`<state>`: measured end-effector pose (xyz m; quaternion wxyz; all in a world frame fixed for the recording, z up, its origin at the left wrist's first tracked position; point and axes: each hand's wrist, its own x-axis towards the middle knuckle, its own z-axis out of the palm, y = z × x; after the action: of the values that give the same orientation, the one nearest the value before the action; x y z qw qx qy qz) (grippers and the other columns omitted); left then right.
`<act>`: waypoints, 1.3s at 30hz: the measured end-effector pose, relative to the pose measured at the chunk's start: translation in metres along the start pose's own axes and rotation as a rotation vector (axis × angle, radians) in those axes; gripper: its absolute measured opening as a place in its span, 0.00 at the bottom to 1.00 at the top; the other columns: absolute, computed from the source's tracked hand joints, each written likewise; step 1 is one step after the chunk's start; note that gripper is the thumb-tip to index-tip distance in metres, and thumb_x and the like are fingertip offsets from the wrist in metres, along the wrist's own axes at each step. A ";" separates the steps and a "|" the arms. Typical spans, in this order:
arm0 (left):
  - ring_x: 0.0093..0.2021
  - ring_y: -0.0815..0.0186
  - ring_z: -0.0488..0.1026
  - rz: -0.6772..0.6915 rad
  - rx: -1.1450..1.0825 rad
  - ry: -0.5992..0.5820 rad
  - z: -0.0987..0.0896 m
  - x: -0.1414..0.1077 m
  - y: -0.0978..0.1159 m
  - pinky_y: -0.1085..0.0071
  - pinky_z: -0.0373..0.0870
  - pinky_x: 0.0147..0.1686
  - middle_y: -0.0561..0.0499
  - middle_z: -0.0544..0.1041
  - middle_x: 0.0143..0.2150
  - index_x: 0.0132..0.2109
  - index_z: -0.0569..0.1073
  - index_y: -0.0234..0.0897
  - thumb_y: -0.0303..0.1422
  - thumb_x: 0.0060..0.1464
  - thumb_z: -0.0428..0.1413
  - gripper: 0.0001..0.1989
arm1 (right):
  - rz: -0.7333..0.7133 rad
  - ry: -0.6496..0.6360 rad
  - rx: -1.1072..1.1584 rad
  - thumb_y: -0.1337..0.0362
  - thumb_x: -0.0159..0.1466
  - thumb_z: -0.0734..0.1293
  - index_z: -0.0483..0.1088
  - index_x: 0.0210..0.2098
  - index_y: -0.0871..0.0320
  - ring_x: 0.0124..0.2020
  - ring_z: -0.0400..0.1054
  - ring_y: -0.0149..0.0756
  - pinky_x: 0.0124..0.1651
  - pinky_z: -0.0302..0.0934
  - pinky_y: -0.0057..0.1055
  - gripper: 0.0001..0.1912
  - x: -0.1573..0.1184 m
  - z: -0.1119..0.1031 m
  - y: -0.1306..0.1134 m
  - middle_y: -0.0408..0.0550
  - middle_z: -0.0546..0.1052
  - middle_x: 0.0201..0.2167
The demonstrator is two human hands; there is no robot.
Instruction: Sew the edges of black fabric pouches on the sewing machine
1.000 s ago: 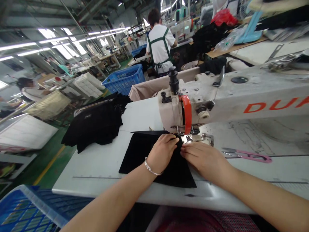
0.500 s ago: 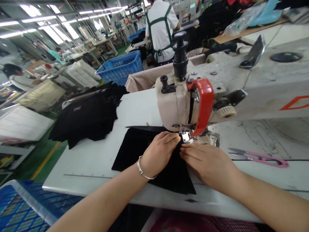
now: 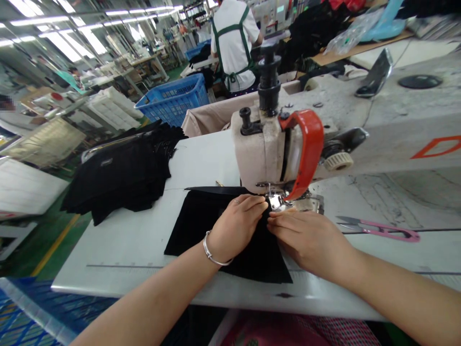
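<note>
At the centre of the frame, the left hand [image 3: 236, 225], fingers together, lies on a black fabric piece [image 3: 192, 221] that sits in the lower middle beside the presser foot [image 3: 275, 202] of the industrial sewing machine [image 3: 254, 158]. Just right of centre, the right hand [image 3: 311, 238] touches the fabric's right edge with its fingers together, though whether either hand pinches the cloth cannot be told. Pink-handled thread snips [image 3: 391, 231] lie at right, and stacked black fabric pieces [image 3: 122, 168] at left.
</note>
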<state>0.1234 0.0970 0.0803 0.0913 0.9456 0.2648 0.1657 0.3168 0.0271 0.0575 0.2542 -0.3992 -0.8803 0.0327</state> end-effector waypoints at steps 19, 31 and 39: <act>0.66 0.58 0.57 0.050 -0.097 -0.094 -0.010 -0.064 0.056 0.53 0.61 0.63 0.39 0.65 0.63 0.62 0.61 0.27 0.21 0.53 0.47 0.27 | 0.283 -0.069 -0.320 0.67 0.64 0.64 0.70 0.40 0.60 0.45 0.66 0.51 0.47 0.62 0.48 0.06 -0.012 -0.033 0.032 0.56 0.73 0.42; 0.59 0.64 0.68 -0.307 -0.439 0.104 -0.006 -0.069 0.051 0.62 0.67 0.60 0.48 0.72 0.58 0.58 0.69 0.39 0.27 0.63 0.48 0.17 | 0.147 -0.080 0.236 0.63 0.66 0.64 0.72 0.44 0.53 0.39 0.64 0.37 0.44 0.58 0.39 0.08 -0.054 -0.033 -0.043 0.46 0.71 0.36; 0.58 0.65 0.69 -0.298 -0.407 0.138 -0.004 -0.069 0.050 0.64 0.67 0.60 0.49 0.73 0.56 0.57 0.70 0.38 0.26 0.63 0.49 0.17 | 0.122 0.007 0.203 0.68 0.67 0.61 0.71 0.44 0.56 0.37 0.63 0.37 0.41 0.58 0.38 0.09 -0.053 -0.013 -0.050 0.46 0.72 0.35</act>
<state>0.0898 0.0188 0.0785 0.2848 0.8447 0.3678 0.2646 0.3177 -0.0468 0.0595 0.2939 -0.4244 -0.8457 0.1355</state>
